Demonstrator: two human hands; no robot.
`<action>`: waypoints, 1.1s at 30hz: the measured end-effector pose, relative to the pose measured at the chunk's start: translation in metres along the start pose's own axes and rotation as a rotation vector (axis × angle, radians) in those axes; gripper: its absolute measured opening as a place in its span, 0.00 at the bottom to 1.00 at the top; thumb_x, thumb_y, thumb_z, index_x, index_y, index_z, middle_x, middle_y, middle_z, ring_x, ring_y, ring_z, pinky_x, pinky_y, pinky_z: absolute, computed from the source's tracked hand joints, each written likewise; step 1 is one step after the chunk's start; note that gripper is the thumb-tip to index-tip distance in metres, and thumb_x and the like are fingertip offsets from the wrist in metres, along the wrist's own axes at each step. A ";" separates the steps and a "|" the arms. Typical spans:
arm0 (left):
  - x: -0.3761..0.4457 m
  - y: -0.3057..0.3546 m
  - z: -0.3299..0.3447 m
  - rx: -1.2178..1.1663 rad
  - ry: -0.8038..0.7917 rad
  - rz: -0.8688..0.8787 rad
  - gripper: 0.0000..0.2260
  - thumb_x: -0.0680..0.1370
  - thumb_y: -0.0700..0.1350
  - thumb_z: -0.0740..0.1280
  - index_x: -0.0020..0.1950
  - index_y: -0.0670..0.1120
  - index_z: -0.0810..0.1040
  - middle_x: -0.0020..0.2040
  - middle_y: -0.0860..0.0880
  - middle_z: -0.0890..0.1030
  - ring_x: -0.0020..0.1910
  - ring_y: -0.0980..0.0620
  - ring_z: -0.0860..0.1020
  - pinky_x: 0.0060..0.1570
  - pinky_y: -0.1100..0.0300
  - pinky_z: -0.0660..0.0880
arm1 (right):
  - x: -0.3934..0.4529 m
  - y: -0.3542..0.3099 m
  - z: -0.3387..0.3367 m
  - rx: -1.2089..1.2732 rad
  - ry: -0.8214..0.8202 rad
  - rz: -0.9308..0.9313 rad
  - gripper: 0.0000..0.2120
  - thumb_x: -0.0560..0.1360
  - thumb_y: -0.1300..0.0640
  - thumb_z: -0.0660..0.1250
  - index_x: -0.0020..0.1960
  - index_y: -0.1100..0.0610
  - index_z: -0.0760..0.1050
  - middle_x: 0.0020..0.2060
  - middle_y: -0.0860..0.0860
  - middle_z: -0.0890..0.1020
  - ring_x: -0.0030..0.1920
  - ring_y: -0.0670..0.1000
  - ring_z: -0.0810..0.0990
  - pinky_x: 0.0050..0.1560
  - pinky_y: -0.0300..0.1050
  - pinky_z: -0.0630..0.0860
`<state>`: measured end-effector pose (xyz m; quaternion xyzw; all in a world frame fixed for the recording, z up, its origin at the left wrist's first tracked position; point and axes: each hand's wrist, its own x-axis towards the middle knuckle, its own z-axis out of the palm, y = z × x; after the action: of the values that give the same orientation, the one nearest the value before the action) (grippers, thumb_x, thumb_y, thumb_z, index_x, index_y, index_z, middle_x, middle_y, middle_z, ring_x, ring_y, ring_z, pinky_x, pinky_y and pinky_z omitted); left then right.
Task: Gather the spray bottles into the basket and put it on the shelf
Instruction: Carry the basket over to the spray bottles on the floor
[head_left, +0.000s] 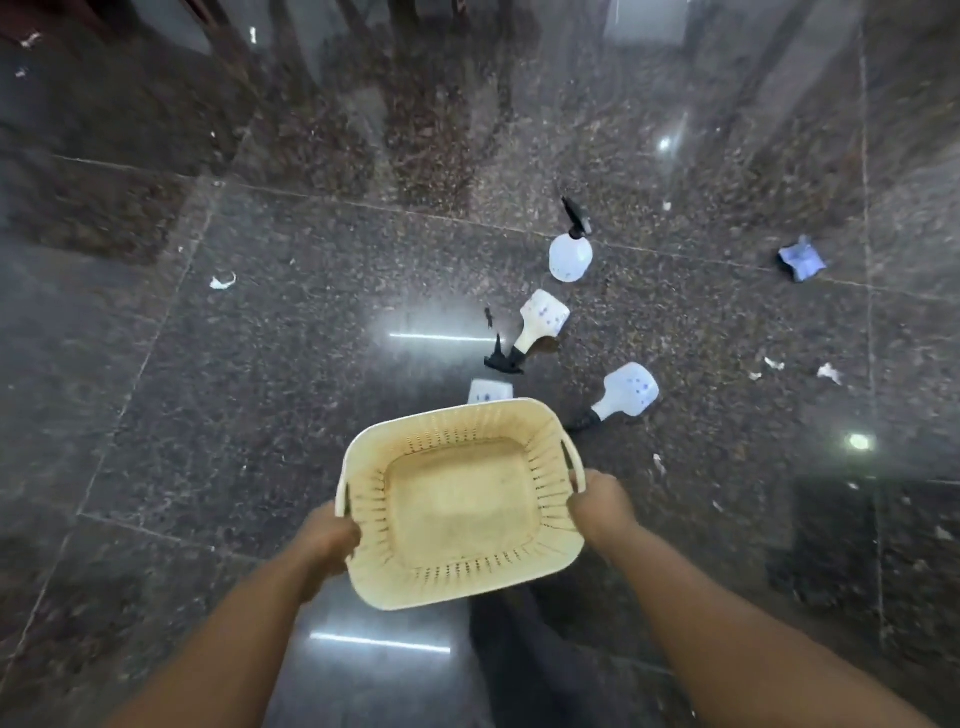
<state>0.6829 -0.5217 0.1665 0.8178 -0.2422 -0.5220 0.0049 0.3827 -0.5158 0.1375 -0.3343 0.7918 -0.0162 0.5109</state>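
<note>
Cream slotted plastic basket (457, 499), empty, is held up between both hands: the left hand (327, 540) grips its left rim, the right hand (602, 501) its right handle. White spray bottles with black triggers (543, 318) lie on the dark speckled floor (260, 364) just beyond the hands, seemingly none gathered yet.

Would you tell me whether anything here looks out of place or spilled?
Yes. Spray bottles lie scattered on the floor beyond the empty basket gripped by the left hand and right hand, two plainly on their sides. White scraps and a crumpled blue piece litter it too.
</note>
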 end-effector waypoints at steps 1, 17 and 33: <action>0.016 0.013 -0.017 0.027 0.018 -0.001 0.15 0.73 0.27 0.56 0.52 0.40 0.76 0.43 0.38 0.80 0.44 0.40 0.78 0.45 0.48 0.78 | 0.011 -0.020 0.009 -0.002 -0.028 -0.016 0.15 0.74 0.67 0.59 0.55 0.59 0.80 0.46 0.55 0.83 0.47 0.56 0.81 0.48 0.50 0.81; 0.221 0.207 -0.163 0.150 0.237 0.268 0.16 0.77 0.47 0.68 0.59 0.38 0.79 0.48 0.39 0.80 0.46 0.47 0.76 0.49 0.52 0.72 | 0.080 -0.206 0.137 0.696 -0.117 0.316 0.15 0.68 0.64 0.58 0.53 0.59 0.76 0.49 0.57 0.82 0.47 0.55 0.80 0.37 0.44 0.77; 0.358 0.436 0.005 0.944 -0.123 1.032 0.10 0.79 0.46 0.65 0.57 0.45 0.81 0.47 0.44 0.79 0.45 0.48 0.74 0.44 0.56 0.69 | 0.205 -0.302 0.232 0.440 -0.153 0.266 0.22 0.82 0.50 0.46 0.75 0.49 0.60 0.72 0.49 0.66 0.68 0.49 0.68 0.63 0.39 0.68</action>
<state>0.6294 -1.0489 -0.0272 0.4823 -0.7999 -0.3374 -0.1171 0.6755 -0.7892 -0.0255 -0.1086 0.7652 -0.0953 0.6274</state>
